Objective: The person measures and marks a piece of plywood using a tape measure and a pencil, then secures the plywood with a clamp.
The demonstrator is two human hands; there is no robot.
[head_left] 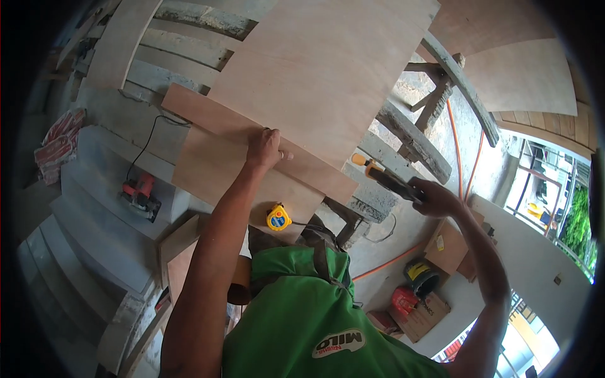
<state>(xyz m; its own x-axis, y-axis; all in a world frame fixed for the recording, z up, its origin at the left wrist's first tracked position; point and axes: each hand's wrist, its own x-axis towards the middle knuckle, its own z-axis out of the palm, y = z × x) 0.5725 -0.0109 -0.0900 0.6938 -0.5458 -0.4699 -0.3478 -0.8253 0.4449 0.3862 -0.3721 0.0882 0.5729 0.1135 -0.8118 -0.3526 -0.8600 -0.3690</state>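
My left hand [265,150] is closed, its knuckles up, on a long narrow plywood strip [208,113]. The strip lies slantwise across the near edge of a large plywood sheet [315,69]. In my right hand [435,198], out beyond the strip's right end, is a dark clamp [397,183] with orange pads, held apart from the wood. A smaller plywood piece [214,165] lies on the near side of the strip. On it, close to my body, rests a yellow tape measure [278,218].
A red circular saw [141,194] with a black cord sits on grey curved steps [101,227] at left. Weathered planks [413,142] support the sheet. An orange cord [454,145] runs over the floor at right. A black bucket [421,277] and cardboard box [421,318] stand lower right.
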